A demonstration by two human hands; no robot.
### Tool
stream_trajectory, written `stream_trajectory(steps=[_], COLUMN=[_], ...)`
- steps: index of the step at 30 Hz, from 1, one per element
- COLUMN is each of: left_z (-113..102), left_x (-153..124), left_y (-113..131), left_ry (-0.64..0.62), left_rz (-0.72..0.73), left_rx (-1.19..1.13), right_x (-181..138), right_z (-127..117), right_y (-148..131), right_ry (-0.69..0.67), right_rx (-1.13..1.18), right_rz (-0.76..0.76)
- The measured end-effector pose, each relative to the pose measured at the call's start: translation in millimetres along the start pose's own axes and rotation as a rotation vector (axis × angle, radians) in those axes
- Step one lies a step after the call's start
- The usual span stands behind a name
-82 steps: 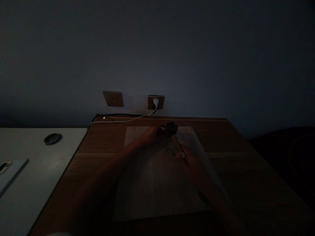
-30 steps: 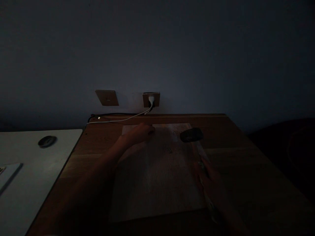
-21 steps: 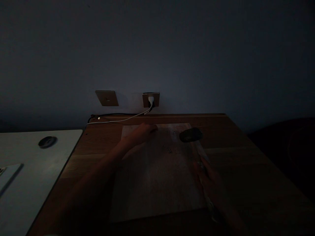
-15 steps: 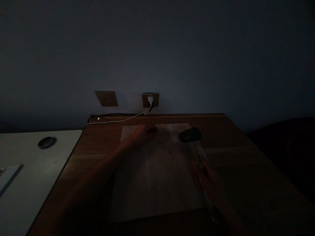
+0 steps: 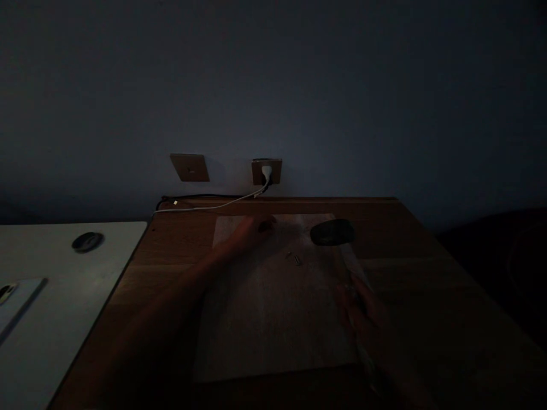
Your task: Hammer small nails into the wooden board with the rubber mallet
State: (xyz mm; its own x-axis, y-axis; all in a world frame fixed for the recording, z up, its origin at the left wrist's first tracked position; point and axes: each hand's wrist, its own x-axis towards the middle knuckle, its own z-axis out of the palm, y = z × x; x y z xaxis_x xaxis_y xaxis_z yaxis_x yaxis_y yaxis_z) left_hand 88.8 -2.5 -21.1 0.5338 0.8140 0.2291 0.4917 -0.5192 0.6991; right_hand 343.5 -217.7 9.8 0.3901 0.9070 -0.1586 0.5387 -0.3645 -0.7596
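Note:
The scene is very dark. A pale board (image 5: 273, 324) lies on a brown wooden table (image 5: 427, 285). My left hand (image 5: 250, 232) reaches over the board's far edge, fingers drawn together beside a small dark spot; what they hold, if anything, is lost in the gloom. My right hand (image 5: 361, 310) is closed round the handle of a hammer at the board's right edge. The hammer's dark head (image 5: 332, 232) rests near the board's far right corner. Two small nail-like metal bits (image 5: 294, 259) lie on the board between my hands.
A white cable (image 5: 213, 206) runs along the table's far edge to a plug in a wall socket (image 5: 266, 171); a switch plate (image 5: 190, 167) is beside it. A white table (image 5: 64, 296) on the left carries a round dark object (image 5: 88, 241) and a flat device (image 5: 12, 296).
The hammer head swung from the board's far middle, beside my left hand, to the far right corner, and my right hand drew back to the board's right edge. My left hand has barely moved.

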Motion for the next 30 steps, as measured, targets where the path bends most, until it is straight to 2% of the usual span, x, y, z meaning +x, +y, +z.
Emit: stream_trajectory(steps=[3, 7, 11, 17, 25, 30], left_z=[0, -2, -3, -2, -1, 0], left_x=[0, 0, -1, -1, 0, 0], left_y=[-1, 1, 5, 3, 0, 1], left_ry=[0.010, 0.007, -0.006, 0.005, 0.019, 0.023], left_rz=[-0.011, -0.005, -0.031, -0.031, -0.042, -0.046], left_rx=[-0.042, -0.068, -0.081, -0.098, -0.094, -0.082], right_x=[3, 16, 28, 34, 35, 35], right_z=[5, 18, 31, 42, 40, 40], right_y=[-19, -45, -60, -64, -63, -63], right_ry=[-0.088, -0.144, -0.197, -0.275, -0.216, -0.198], right_rx=[-0.002, -0.011, -0.035, -0.086, -0.121, -0.086], right_rz=[-0.021, -0.148, -0.260, -0.302, -0.257, -0.297])
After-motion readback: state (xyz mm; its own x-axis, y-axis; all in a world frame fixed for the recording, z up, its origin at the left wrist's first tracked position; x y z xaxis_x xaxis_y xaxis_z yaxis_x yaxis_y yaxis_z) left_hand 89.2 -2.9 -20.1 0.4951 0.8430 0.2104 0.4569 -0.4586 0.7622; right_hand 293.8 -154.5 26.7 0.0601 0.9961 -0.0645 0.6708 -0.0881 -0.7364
